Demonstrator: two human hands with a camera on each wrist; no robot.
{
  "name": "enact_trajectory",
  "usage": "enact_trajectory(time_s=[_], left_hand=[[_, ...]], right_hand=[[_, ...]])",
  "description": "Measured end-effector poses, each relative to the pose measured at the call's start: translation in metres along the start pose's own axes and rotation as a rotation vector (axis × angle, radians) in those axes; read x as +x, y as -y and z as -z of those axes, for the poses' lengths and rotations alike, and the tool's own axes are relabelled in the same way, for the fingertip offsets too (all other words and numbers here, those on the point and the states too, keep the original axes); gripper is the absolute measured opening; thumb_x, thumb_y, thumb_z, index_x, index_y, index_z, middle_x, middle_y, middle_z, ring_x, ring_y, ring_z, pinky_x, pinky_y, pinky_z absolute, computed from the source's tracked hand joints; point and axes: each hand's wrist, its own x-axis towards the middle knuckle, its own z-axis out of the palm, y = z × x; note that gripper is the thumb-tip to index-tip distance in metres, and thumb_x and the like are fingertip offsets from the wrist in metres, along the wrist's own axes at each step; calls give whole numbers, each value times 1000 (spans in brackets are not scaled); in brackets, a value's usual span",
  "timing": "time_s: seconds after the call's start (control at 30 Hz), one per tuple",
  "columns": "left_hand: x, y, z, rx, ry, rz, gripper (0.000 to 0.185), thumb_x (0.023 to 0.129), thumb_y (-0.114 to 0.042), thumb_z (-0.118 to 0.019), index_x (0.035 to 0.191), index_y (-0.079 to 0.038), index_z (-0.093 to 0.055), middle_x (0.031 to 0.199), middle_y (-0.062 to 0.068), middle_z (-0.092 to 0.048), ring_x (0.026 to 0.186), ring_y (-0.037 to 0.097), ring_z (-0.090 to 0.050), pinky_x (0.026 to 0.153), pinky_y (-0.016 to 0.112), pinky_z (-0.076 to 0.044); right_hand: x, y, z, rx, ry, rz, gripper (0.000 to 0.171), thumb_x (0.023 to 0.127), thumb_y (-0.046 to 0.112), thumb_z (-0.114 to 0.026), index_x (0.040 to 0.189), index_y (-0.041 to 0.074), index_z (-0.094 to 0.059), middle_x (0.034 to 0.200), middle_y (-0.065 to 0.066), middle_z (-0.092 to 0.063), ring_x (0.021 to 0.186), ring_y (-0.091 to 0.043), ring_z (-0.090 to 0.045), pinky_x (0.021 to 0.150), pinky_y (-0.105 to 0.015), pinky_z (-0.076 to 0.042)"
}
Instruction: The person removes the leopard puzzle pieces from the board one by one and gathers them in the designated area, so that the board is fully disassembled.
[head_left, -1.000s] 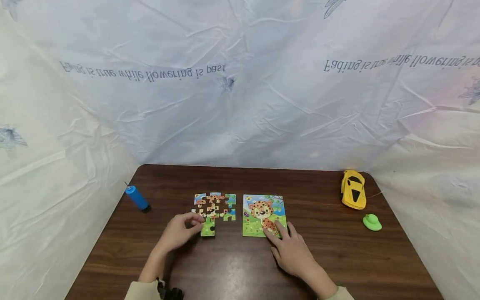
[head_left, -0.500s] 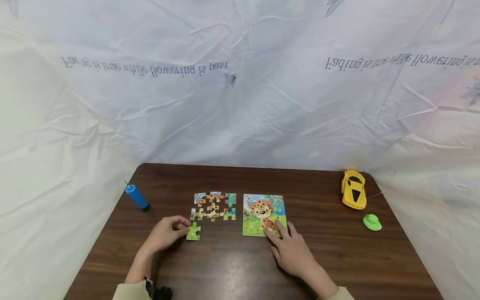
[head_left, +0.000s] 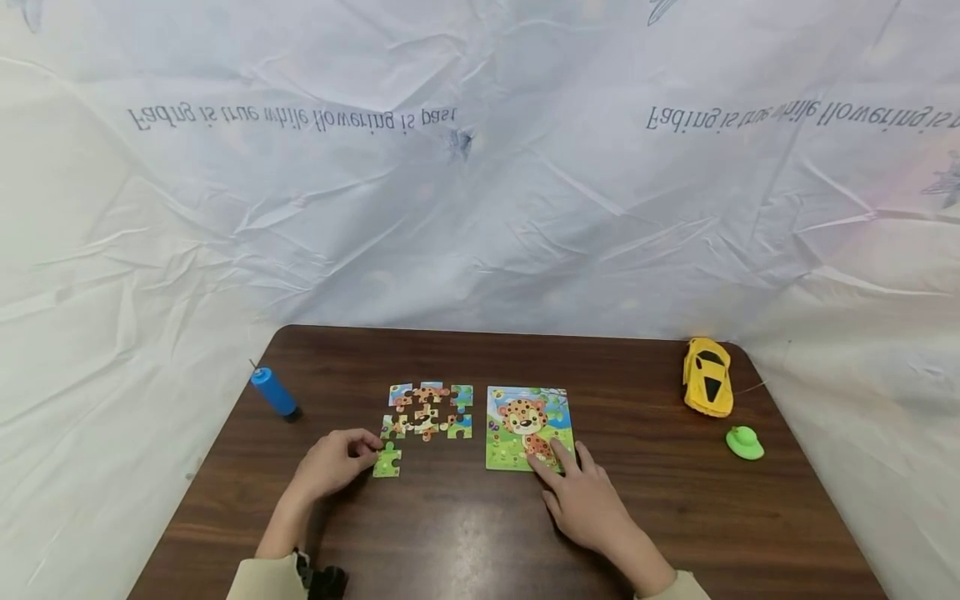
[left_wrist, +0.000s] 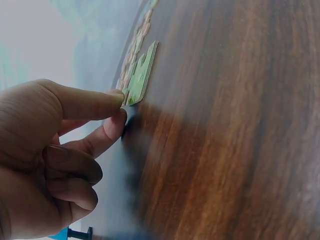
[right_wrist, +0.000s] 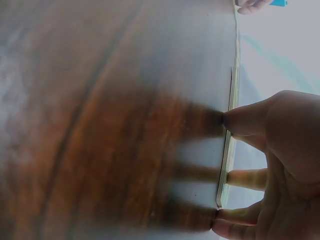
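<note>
Between thumb and index finger, my left hand (head_left: 335, 461) pinches the left edge of a green jigsaw puzzle piece (head_left: 386, 463). In the left wrist view this piece (left_wrist: 143, 75) lies almost flat at the fingertips, the other fingers curled back. Right above it in the head view sit several puzzle pieces (head_left: 426, 417) in two loose rows, showing parts of a spotted leopard cub. My right hand (head_left: 588, 508) rests with spread fingers on the lower right of a leopard picture board (head_left: 506, 454). From the right wrist, the board (right_wrist: 227, 155) appears edge-on under the fingertips.
A blue cylinder (head_left: 273, 392) with a black end lies at the left edge of the dark wooden table (head_left: 465, 542). At the right are a yellow toy car (head_left: 707, 379) and a green hat-shaped toy (head_left: 744, 443). A white printed sheet (head_left: 525, 208) hangs behind.
My left hand has carried the green piece left, from below the middle column to below the left column, and then slightly up towards it. The right hand has stayed on the board.
</note>
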Motion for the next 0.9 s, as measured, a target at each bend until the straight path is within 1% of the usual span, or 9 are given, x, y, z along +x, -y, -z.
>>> enact_trajectory(time_s=[0.1, 0.2, 0.33, 0.37, 0.43, 0.57, 0.67, 0.73, 0.9], left_hand=[[-1, -1, 1, 21, -15, -4, 10, 96, -14, -75, 103, -21, -79, 81, -5, -63, 68, 16, -53, 67, 37, -42], [-1, -6, 3, 28, -38, -23, 9, 97, -16, -74, 103, -21, -79, 82, -6, -64, 67, 15, -52, 66, 36, -40], [0, -21, 1, 6, -52, -80, 10, 98, -18, -74, 106, -20, -79, 86, -7, -65, 63, 15, -50, 61, 35, -38], [0, -25, -1, 0, -53, -98, 10, 98, -18, -74, 107, -19, -79, 87, -8, -66, 65, 14, -51, 61, 36, -38], [1, -35, -5, -18, -41, -131, 11, 99, -19, -73, 109, -20, -78, 91, -8, -66, 65, 14, -51, 61, 37, -39], [7, -54, -21, -22, -27, -198, 10, 99, -21, -74, 108, -23, -78, 95, -14, -67, 80, 13, -61, 73, 42, -47], [15, -67, -37, -10, -13, -248, 8, 98, -22, -75, 105, -23, -79, 93, -17, -68, 90, 13, -66, 81, 46, -51], [19, -76, -47, -6, 2, -281, 8, 97, -22, -75, 104, -22, -79, 93, -17, -70, 94, 13, -68, 85, 46, -53], [27, -96, -71, -25, 60, -350, 11, 98, -22, -74, 107, -20, -78, 97, -15, -71, 95, 13, -68, 86, 44, -53]], right_hand=[[0, -1, 0, 23, 2, 3, 49, 102, 33, -67, 151, 28, -58, 155, -18, -45, 134, -58, -44, 91, -66, -50], [-1, -4, 1, 59, 15, -1, 53, 102, 34, -68, 153, 28, -55, 157, -16, -43, 137, -56, -42, 93, -67, -48], [-4, -11, 4, 93, 15, -7, 59, 100, 35, -70, 155, 28, -52, 159, -16, -41, 140, -54, -40, 97, -69, -45], [-5, -13, 4, 94, 11, -9, 60, 100, 35, -71, 156, 28, -51, 159, -16, -41, 140, -54, -40, 97, -69, -44], [-6, -17, 5, 97, 3, -11, 62, 99, 35, -72, 157, 27, -50, 159, -18, -40, 139, -54, -41, 97, -69, -44], [-7, -22, 7, 108, 13, -26, 64, 99, 35, -72, 158, 27, -48, 159, -17, -41, 140, -54, -40, 97, -71, -43], [-8, -25, 8, 128, 31, -37, 62, 99, 35, -72, 157, 26, -50, 159, -16, -41, 141, -52, -39, 98, -72, -42], [-8, -26, 9, 133, 42, -44, 61, 100, 35, -72, 156, 24, -51, 160, -15, -41, 142, -51, -38, 99, -72, -42], [-6, -25, 12, 132, 62, -52, 60, 99, 36, -71, 154, 22, -53, 160, -14, -42, 144, -49, -38, 99, -71, -41]])
